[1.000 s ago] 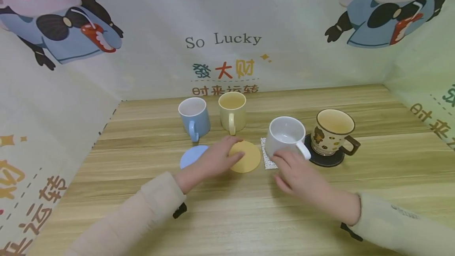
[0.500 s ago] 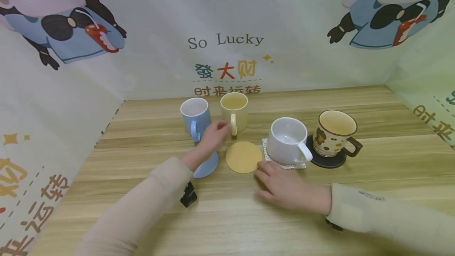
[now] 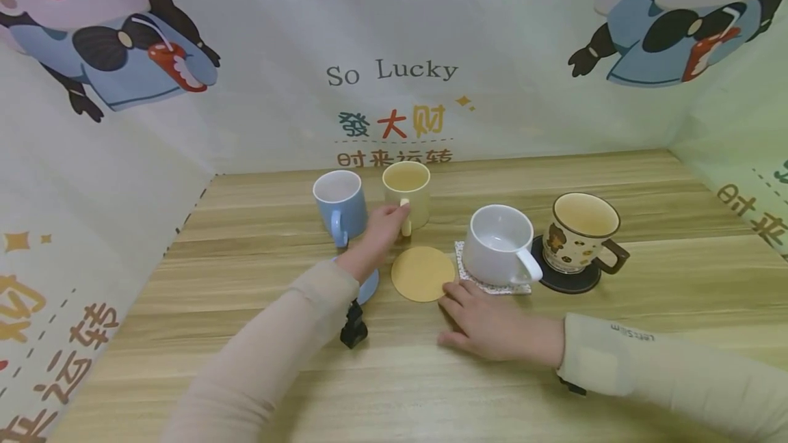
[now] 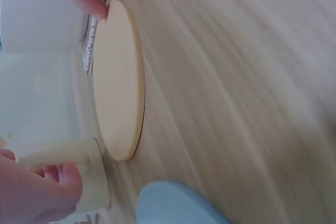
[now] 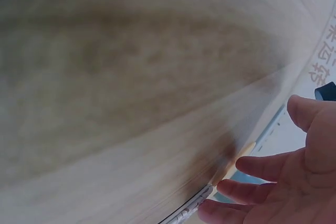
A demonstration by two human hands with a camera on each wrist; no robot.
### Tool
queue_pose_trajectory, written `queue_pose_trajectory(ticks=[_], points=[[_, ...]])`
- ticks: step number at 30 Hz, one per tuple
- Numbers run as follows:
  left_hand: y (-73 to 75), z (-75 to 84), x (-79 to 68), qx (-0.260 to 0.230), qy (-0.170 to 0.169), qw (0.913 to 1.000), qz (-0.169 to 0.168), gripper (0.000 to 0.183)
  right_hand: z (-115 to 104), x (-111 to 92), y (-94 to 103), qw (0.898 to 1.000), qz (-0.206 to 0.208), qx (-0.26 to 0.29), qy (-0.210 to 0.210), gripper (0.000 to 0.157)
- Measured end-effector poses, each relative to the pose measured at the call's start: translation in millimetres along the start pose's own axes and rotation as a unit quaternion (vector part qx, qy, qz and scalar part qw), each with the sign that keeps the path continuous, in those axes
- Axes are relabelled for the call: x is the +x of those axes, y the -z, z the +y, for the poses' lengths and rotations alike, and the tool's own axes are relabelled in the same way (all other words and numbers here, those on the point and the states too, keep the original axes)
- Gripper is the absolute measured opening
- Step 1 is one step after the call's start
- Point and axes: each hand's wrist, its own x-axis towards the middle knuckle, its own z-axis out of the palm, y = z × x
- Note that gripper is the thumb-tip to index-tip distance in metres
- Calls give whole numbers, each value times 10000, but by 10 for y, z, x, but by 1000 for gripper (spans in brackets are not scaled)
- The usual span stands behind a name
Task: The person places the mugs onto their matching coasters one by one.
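Observation:
My left hand [image 3: 380, 230] reaches past the blue coaster [image 3: 369, 288] and grips the handle of the pale yellow mug [image 3: 418, 205]. In the left wrist view its fingers [image 4: 68, 182] curl round that handle, and the mug stands on the table behind the round yellow coaster [image 3: 422, 275]. My right hand [image 3: 495, 323] lies low with its fingers spread, the fingertips at the yellow coaster's right edge. Just beyond it a white mug [image 3: 495, 248] stands on a square patterned coaster [image 3: 514, 288]. The left sleeve and wrist partly cover the blue coaster.
A blue mug [image 3: 345, 204] stands left of the yellow one, close to my left hand. At the right a cream patterned mug [image 3: 581, 234] with a brown handle sits on a black coaster [image 3: 569, 284]. A printed cloth [image 3: 394, 33] hangs behind the wooden table [image 3: 394, 381].
My left hand has moved from above the yellow coaster to the yellow mug and taken its handle. The right hand has come away from the white mug, down and left toward the yellow coaster's edge.

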Motion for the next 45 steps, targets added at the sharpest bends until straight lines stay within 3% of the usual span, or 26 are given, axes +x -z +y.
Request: queue_pose_trajectory(ticks=[2,7,11,18,25,36,45], points=[[-46,-112,121,-319,243,9992,35,36,-8,0,8,10000,-23,-78,43,65],[-41,493,-387,-850,817,9930,16,25,-27,-3,28,9996,69,-238,168,62],[-39,744,-622,-1252,961,9875,11,21,-26,-9,21,9992,113,-321,208,61],[-113,543,-452,-1670,976,9806,329,16,-21,-13,-9,9993,109,-331,162,62],[-198,504,-404,-1474,938,9817,764,20,-20,-5,-9,9994,81,-294,162,62],[-219,526,-430,-1055,550,9855,1212,32,-6,7,-43,9990,32,-414,158,65],[-186,602,-536,-883,403,9890,1113,31,5,4,-52,9986,100,-485,202,63]])
